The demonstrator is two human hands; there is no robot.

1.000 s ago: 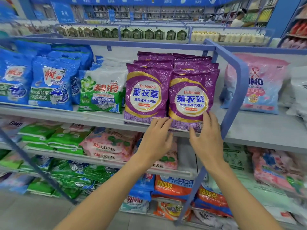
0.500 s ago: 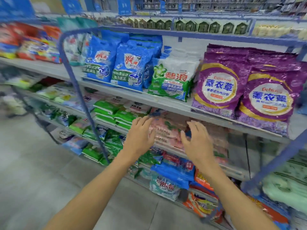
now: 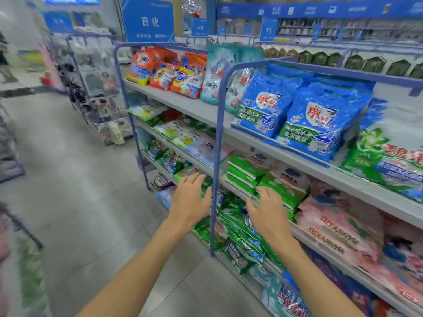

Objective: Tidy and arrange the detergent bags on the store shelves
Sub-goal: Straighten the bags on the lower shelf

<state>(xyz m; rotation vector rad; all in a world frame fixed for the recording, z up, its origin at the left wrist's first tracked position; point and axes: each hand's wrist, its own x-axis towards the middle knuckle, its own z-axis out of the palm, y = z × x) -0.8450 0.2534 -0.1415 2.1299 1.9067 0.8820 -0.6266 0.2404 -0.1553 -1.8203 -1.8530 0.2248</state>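
Store shelves run from the centre to the right, stacked with detergent bags. Two blue bags stand upright on the upper shelf, orange bags and pale teal bags further left, a green-and-white bag at the right edge. Flat green bags and pink bags lie on the shelf below. My left hand and my right hand hover in front of the lower shelves, fingers spread and holding nothing. A blue upright frame post stands between them.
The grey aisle floor stretches to the left. A wire rack of small goods stands at the shelf's far end. A blue hanging sign is above it. Dark green cartons line the top shelf.
My view has swung left along the aisle, away from the purple bags. Both hands came off the purple bags, dropped to the lower shelves and now hang free.
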